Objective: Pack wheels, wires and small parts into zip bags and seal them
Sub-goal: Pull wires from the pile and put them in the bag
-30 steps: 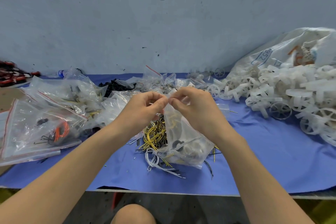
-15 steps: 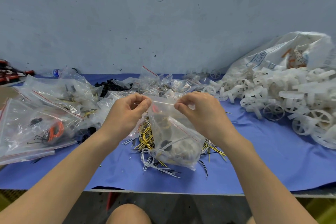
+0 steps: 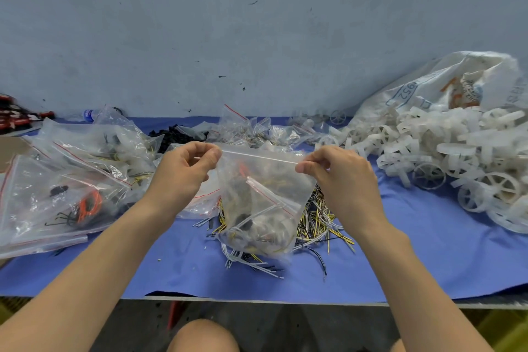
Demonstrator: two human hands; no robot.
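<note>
Here left hand [image 3: 187, 171], right hand [image 3: 335, 173] pinch zip bag [image 3: 261, 200] top corners.

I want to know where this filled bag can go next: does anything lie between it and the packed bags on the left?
Nothing visible does. The filled bag hangs from the left hand and right hand; the packed bags lie beside the left hand.

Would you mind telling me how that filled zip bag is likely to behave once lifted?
Likely floppy: the zip bag sags below its top edge, pinched by the left hand and right hand. Probably bottom-heavy, since contents bunch low. The film looks glossy, perhaps slippery.
</note>
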